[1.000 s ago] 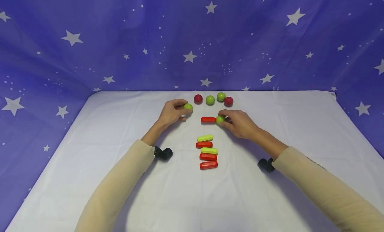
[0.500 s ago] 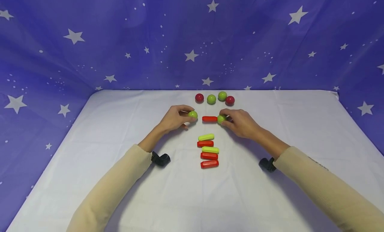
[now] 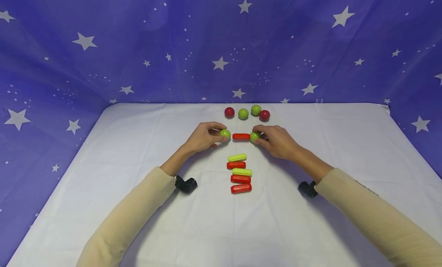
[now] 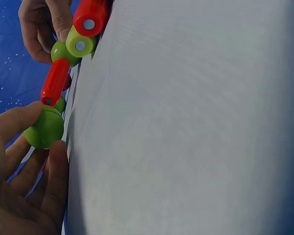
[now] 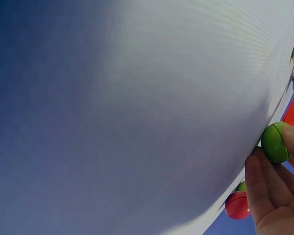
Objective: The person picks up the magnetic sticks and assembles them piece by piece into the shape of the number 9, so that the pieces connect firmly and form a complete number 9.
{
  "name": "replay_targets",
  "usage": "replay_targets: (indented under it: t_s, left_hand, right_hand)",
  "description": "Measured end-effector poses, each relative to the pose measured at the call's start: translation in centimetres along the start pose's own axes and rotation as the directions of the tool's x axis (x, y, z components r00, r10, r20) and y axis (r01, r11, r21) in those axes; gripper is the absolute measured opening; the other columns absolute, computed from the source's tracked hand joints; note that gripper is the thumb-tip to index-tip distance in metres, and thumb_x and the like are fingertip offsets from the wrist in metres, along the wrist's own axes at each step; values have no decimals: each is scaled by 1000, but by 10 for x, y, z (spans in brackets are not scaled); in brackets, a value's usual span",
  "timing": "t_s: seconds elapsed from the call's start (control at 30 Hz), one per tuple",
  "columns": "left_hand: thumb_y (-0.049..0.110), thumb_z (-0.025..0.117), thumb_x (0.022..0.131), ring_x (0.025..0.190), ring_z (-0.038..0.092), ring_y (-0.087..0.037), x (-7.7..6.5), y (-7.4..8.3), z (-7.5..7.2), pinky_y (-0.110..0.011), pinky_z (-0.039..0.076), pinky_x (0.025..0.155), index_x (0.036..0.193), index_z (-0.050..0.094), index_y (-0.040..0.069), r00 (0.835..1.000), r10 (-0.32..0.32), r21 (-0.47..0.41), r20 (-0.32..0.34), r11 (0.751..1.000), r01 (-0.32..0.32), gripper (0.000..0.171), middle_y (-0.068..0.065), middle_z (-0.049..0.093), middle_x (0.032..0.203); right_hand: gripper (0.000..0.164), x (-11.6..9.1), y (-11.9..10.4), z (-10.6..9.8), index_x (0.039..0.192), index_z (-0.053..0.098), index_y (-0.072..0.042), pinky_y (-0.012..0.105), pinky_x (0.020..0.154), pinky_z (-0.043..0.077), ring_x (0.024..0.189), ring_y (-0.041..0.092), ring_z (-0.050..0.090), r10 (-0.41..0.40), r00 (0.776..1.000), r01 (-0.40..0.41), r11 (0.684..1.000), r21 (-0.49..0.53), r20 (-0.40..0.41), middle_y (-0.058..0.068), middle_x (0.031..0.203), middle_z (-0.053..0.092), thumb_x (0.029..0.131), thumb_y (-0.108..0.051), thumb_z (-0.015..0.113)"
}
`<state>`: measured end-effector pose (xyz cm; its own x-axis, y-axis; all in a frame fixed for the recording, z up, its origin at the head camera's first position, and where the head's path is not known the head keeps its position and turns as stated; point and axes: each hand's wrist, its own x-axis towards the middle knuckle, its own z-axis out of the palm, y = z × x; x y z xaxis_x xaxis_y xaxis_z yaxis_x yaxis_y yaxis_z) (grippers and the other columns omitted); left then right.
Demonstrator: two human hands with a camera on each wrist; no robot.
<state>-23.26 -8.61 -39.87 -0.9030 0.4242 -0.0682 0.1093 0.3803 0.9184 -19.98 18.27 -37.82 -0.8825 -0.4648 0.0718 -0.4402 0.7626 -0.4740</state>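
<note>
My left hand [image 3: 204, 137] pinches a green ball [image 3: 225, 134] with a seam round it, just left of a red ribbed rod [image 3: 241, 136]. A second green ball [image 3: 254, 137] meets the rod's right end, and my right hand [image 3: 277, 141] holds it between thumb and fingers. In the left wrist view, the red rod [image 4: 55, 82] has a small metal disc in its near end, facing the left hand's green ball [image 4: 45, 127]. The right wrist view shows the thumb and fingers about the other green ball [image 5: 275, 142].
Behind the hands sit two red balls [image 3: 229, 112] and two green balls [image 3: 243, 113]. Nearer me, several red and yellow-green rods [image 3: 241, 172] lie in a column on the white cloth [image 3: 193, 224]. A blue starry curtain [image 3: 193, 48] stands behind the table.
My left hand has brought its green ball rightward and slightly nearer me, toward the left end of the red rod. The right hand keeps its hold, almost unmoved.
</note>
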Motion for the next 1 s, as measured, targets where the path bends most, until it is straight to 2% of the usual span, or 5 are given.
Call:
replay_targets:
  t_s: [0.37,1.0]
  left_hand:
    - [17,77,87,90,63,-20,-2,3,3,-34,58,62,123,67,6,1000,9,49,-3,999,-9,39,-7,68,109]
    - [17,75,89,89,62,-20,-1,1,4,-32,57,65,125,66,6,1000,2,65,-6,998,-2,39,-7,67,107]
  right_hand:
    - [34,0,0,0,124,63,-1,45,91,52,98,28,66,-1,1000,1,1000,-7,1,12,111,68,92,-10,70]
    - [33,0,1,0,124,63,-1,45,91,53,98,28,66,-17,1000,17,1000,-18,3,12,110,68,93,-11,69]
